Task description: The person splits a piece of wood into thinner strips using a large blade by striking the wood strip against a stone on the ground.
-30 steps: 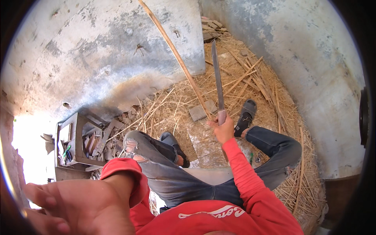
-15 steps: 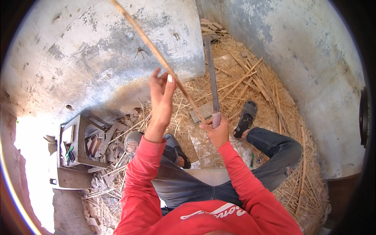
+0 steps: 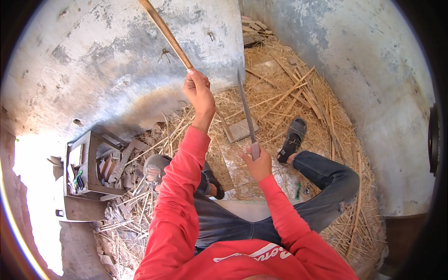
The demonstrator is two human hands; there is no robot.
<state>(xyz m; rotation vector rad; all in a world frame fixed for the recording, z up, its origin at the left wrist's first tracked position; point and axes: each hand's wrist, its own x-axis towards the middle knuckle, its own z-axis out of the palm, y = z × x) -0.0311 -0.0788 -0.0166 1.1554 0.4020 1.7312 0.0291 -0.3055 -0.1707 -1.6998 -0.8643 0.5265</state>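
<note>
My left hand (image 3: 199, 93) is closed around a long bamboo strip (image 3: 164, 31), out in front of me. The strip slants up to the far left past the top of the view, and its lower part shows below my wrist, slanting down to the right. In my right hand (image 3: 259, 163) is the pale handle of a long knife (image 3: 247, 109) with a narrow dark blade. The blade points away from me, tip up, apart from the strip. My right thumb and a finger stand partly off the handle.
Bamboo strips (image 3: 303, 95) and fibre shavings cover the floor around my feet. A brick-like block (image 3: 243, 130) lies ahead. To the left is a wooden stool on its side (image 3: 91, 163) among scraps. A small green object (image 3: 298, 190) is by my leg. Rough walls (image 3: 345, 70) curve around.
My left hand has closed around the strip and moved up and slightly right. The strip's lower end has left my right hand, and the knife has tilted left and dropped slightly.
</note>
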